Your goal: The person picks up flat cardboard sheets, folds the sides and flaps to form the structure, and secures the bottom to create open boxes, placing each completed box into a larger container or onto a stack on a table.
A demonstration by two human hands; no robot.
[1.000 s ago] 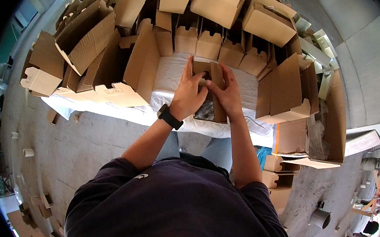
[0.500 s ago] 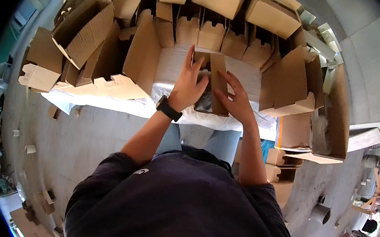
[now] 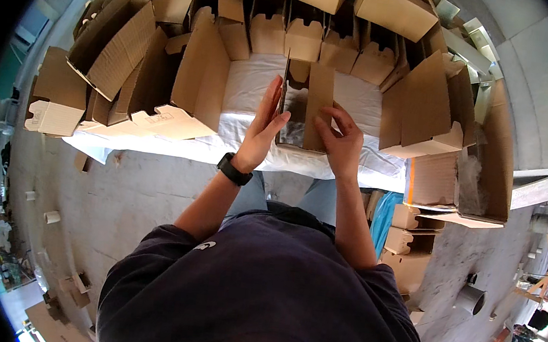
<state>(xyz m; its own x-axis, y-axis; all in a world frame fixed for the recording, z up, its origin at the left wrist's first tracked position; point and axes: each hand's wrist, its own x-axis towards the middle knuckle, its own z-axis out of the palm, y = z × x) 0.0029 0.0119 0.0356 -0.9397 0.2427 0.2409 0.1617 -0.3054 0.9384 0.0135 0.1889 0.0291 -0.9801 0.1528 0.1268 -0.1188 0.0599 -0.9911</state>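
Observation:
A narrow cardboard box (image 3: 320,102) stands on the white cloth in front of me, its top open. Something clear, like plastic film (image 3: 293,133), lies inside at the near end. Along the box's left side rests my left hand (image 3: 261,136), fingers stretched out and thumb apart, a dark watch on that wrist. My right hand (image 3: 342,141) has its fingers curled against the right wall of the box, gripping it; some fingertips are hidden.
White cloth (image 3: 246,88) covers the work surface. Cardboard boxes (image 3: 305,37) line its back, with more stacked at left (image 3: 200,76) and right (image 3: 420,113). A larger open carton (image 3: 429,184) holds plastic wrap. Small boxes (image 3: 407,265) and a blue bag (image 3: 386,216) stand below, at right.
The box now stands straighter, slightly farther from me. My left hand has moved from over its opening to its left side; the right fingers have curled onto the right wall.

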